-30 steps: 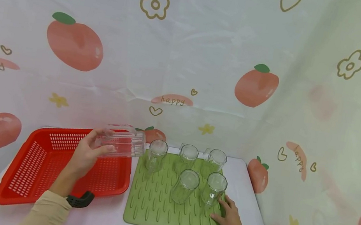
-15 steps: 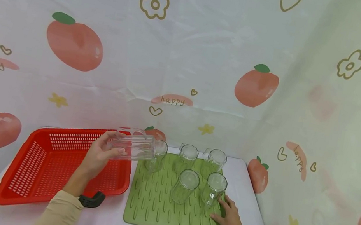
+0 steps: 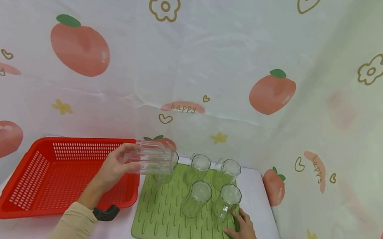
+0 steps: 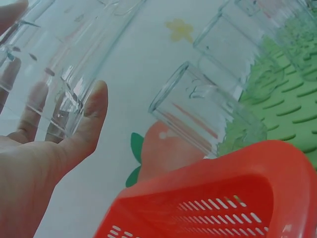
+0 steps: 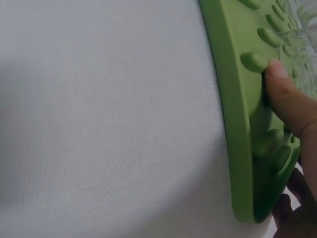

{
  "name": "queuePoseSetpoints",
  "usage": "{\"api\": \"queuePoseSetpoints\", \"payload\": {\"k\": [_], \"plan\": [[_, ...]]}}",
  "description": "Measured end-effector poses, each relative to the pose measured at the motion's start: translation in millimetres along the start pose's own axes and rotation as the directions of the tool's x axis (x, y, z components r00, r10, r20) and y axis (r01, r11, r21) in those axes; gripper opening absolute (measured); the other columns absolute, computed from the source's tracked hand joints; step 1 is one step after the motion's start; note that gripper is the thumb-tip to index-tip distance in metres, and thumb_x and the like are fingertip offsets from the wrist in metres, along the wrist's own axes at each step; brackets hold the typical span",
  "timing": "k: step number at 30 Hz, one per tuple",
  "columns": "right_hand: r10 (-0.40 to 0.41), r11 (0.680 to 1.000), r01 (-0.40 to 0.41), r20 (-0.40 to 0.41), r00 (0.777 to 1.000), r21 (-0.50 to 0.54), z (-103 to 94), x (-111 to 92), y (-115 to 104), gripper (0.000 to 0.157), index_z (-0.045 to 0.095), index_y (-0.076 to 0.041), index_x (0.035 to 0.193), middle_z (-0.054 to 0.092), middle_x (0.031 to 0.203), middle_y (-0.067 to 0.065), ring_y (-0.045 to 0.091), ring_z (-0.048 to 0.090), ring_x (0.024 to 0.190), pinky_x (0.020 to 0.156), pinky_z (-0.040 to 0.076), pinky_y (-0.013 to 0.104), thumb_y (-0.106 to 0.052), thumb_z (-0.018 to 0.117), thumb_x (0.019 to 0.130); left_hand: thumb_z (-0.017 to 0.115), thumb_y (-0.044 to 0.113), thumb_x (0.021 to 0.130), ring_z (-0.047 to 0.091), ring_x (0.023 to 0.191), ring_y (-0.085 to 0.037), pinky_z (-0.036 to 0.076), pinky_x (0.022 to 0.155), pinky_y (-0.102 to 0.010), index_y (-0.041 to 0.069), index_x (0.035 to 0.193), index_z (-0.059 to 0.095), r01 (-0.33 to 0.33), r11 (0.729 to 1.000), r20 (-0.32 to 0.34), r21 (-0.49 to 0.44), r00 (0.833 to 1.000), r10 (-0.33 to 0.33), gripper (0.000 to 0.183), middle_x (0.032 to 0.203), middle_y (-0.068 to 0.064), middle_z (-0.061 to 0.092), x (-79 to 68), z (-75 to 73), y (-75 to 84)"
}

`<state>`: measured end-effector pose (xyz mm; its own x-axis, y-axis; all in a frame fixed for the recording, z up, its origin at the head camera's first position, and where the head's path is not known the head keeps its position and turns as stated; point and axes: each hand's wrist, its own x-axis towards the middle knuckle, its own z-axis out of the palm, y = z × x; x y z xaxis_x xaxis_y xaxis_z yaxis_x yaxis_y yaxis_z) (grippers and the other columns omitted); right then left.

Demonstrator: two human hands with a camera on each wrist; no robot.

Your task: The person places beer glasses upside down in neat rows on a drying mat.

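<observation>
My left hand grips a clear glass mug, which lies sideways in the air with its handle uppermost. Its right end overlaps the back-left mug on the mat in the head view. In the left wrist view, fingers show through the glass of the held mug, with the thumb along its side. My right hand rests at the right edge of the green ridged mat. Its thumb lies on the mat's top and other fingers are past the edge. Nearest to it stands the front-right glass mug.
Several more glass mugs, such as the front-middle mug and the back-middle mug, stand on the mat. A red perforated basket sits left of the mat, under my left forearm. A printed curtain hangs behind the table.
My left hand has carried the glass mug rightward from over the basket toward the mat's back-left mug. The right hand has stayed at the mat's edge.
</observation>
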<state>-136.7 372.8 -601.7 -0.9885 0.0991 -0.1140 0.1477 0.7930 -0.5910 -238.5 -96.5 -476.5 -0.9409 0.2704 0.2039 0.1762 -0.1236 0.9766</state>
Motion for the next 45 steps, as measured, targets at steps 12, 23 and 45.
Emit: {"api": "queuePoseSetpoints", "payload": {"k": [12, 23, 45], "plan": [[-0.006, 1.0, 0.006, -0.001, 1.0, 0.014, 3.9, 4, 0, 0.079, 0.052, 0.002, 0.145, 0.029, 0.161, 0.028, 0.056, 0.029, 0.146, 0.112, 0.036, 0.07, -0.029, 0.087, 0.08, 0.071, 0.001, 0.092, 0.063, 0.113, -0.009, 0.061, 0.084, -0.025, 0.006, 0.132, 0.05, 0.014, 0.998, 0.045, -0.061, 0.999, -0.012, 0.046, 0.126, 0.004, 0.056, 7.1, 12.2, -9.6], [0.011, 0.999, -0.01, -0.012, 1.0, 0.035, -0.1, 0, 4, 0.076, 0.054, 0.004, 0.142, 0.029, 0.16, 0.031, 0.057, 0.029, 0.146, 0.115, 0.032, 0.07, -0.027, 0.087, 0.08, 0.073, 0.003, 0.09, 0.06, 0.114, -0.011, 0.059, 0.088, -0.023, 0.011, 0.13, 0.051, 0.033, 0.995, 0.09, -0.096, 0.996, -0.024, 0.046, 0.128, 0.004, 0.053, 12.4, 27.8, -11.0], [-0.159, 0.982, 0.18, -0.246, 0.956, 0.064, -90.3, 7, -49, 0.058, 0.05, 0.006, 0.142, 0.048, 0.144, 0.033, 0.057, 0.049, 0.133, 0.103, 0.049, 0.065, -0.022, 0.071, 0.096, 0.073, 0.0, 0.089, 0.065, 0.105, -0.008, 0.059, 0.087, -0.023, 0.013, 0.125, 0.053, 0.028, 0.988, 0.102, -0.151, 0.995, -0.013, 0.044, 0.123, 0.004, 0.056, 15.9, 44.5, -20.9]]}}
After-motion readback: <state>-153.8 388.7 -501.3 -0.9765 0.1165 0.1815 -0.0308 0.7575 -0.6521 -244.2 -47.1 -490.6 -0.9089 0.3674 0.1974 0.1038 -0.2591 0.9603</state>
